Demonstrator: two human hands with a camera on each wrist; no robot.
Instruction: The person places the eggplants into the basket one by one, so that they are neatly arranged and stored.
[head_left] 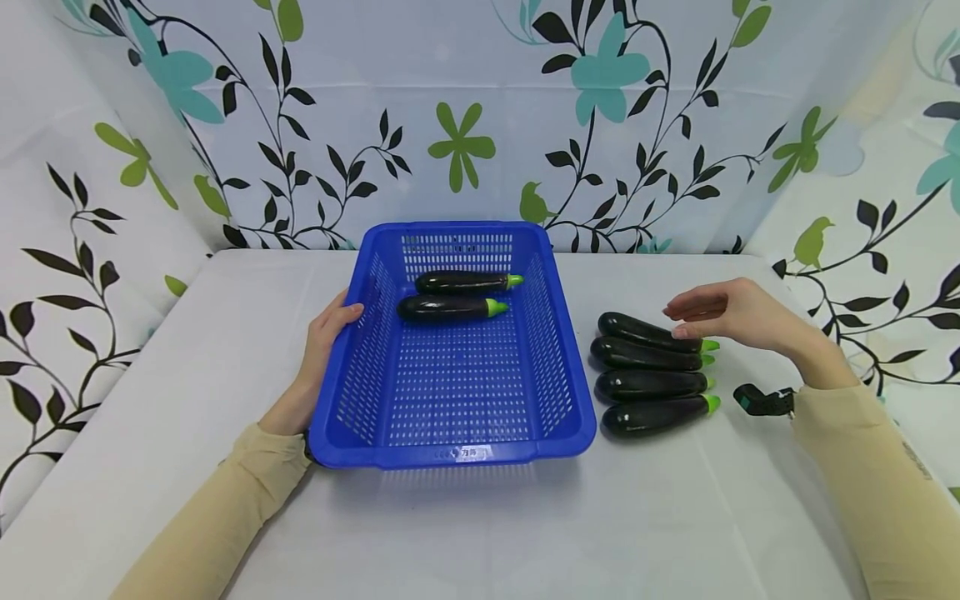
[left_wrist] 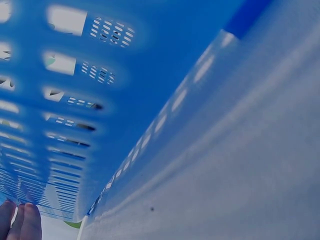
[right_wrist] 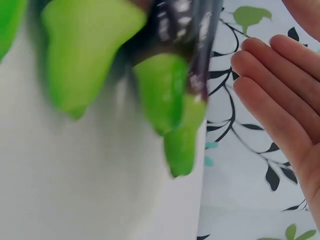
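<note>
A blue plastic basket (head_left: 461, 392) with slotted walls holds two dark eggplants, a rear one (head_left: 459, 282) and a front one (head_left: 442, 308), green stems to the right. My left hand (head_left: 324, 337) grips the basket's left rim; in the left wrist view its fingers (left_wrist: 31, 222) lie along the outer wall. To the right of the basket, several more eggplants lie side by side on the table, the farthest (head_left: 637, 328) beneath my right hand (head_left: 723, 312). That hand hovers with extended fingers and holds nothing. Green stems (right_wrist: 160, 95) fill the upper part of the right wrist view.
A white cloth covers the table (head_left: 465, 533). A patterned curtain (head_left: 465, 67) with leaves, flowers and birds hangs behind and along both sides. A small black device (head_left: 761, 400) sits at the right wrist.
</note>
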